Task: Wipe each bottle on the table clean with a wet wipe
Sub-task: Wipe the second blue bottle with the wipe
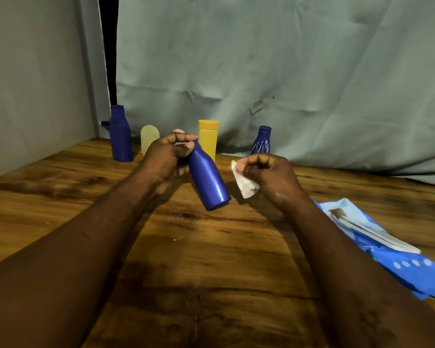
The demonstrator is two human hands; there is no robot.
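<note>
The left hand (165, 159) grips a blue bottle (209, 179) by the neck, mid-worktop (211, 247). The bottle's long axis is tilted, with the neck up and away and the base down-right towards the person. Just beside it, the right hand (269, 172) pinches a crumpled wipe (244, 184). A tall bottle (120, 136), pale bottle (149, 140), yellow bottle (208, 141) and small bottle (261, 143) stand upright behind. A wipes pack (387, 249) lies on the right.

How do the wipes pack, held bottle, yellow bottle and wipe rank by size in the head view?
1. wipes pack, though it lies nearest the camera.
2. held bottle.
3. yellow bottle and wipe: they look about alike; the bottle stands farther back, the wipe is bunched.
</note>
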